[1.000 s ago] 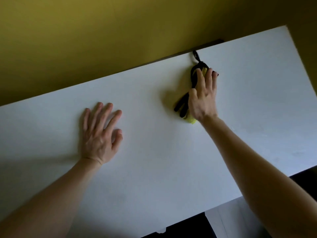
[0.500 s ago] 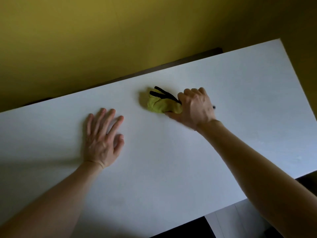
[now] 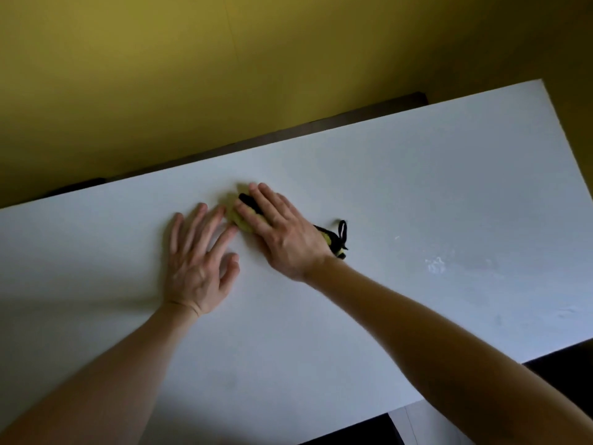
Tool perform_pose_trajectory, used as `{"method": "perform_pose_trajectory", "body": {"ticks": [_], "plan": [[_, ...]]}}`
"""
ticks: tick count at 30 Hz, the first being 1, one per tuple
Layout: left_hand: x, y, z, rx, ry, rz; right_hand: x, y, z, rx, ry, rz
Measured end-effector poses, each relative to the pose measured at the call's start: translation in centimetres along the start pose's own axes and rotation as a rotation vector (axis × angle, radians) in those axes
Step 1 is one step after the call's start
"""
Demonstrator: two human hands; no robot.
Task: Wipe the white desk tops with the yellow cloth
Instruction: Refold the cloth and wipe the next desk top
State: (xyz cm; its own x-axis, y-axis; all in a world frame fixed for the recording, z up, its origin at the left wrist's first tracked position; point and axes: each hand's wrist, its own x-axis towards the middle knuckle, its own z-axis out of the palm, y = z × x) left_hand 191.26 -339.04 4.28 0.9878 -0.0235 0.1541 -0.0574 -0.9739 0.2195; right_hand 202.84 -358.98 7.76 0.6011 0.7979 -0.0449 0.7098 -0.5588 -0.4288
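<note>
Hands were both down on the white desk top [image 3: 417, 203], side by side and nearer its far edge than its near one. Our right hand [image 3: 285, 234] lay flat over the yellow cloth [image 3: 241, 223], fingers straight and close together, pressing it onto the surface rather than clutching it; nothing was curled round the fabric. The cloth was bunched under the palm and showed at both ends: a yellow lump by the thumb and fingertips, and a smaller yellow bit at the wrist side, toward the right end of the desk. Black trim [image 3: 252, 206] ran up between the fingers, and a black loop [image 3: 342, 236] with a short tail stuck out past the wrist, lying on the desk. Our left hand [image 3: 199, 271] rested palm down just to the left of the cloth, released, fingers spread and straight, holding nothing. Its forefinger tip came right up beside the yellow lump — we could not tell whether the two touched. Both forearms, bare, reached in from the near edge. Toward the right end of the desk top a patch of pale smears [image 3: 435, 264] showed on the surface, well apart from the cloth. Behind the far edge ran a dark strip [image 3: 321, 126], and above that rose the yellow wall [image 3: 224, 75]. Below the near edge — low in view — part of another white surface [image 3: 417, 422] showed, with darkness on either side of it.
</note>
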Motion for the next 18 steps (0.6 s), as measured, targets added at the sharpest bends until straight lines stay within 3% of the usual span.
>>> {"method": "perform_pose_trajectory", "body": {"ticks": [3,6,8,11,15,18], "plan": [[0.1,-0.1,-0.1,0.000,-0.009,0.013,-0.3,6.7,-2.7,-0.144,0.077,0.095],[0.1,-0.1,-0.1,-0.007,-0.007,0.011,-1.8,15.6,-7.1,-0.128,0.261,0.546],[0.0,-0.1,-0.1,-0.009,-0.006,0.007,-1.9,16.3,-8.0,-0.005,0.341,0.725],[-0.1,0.2,-0.3,-0.001,0.000,0.008,-1.4,9.2,-4.4,0.104,0.329,0.584],[0.2,0.5,-0.6,-0.001,-0.005,-0.005,-3.2,-1.7,0.5,0.081,0.115,0.245],[0.0,0.5,-0.6,0.008,-0.014,-0.001,-4.6,2.5,-1.3,-0.004,0.155,0.266]]}}
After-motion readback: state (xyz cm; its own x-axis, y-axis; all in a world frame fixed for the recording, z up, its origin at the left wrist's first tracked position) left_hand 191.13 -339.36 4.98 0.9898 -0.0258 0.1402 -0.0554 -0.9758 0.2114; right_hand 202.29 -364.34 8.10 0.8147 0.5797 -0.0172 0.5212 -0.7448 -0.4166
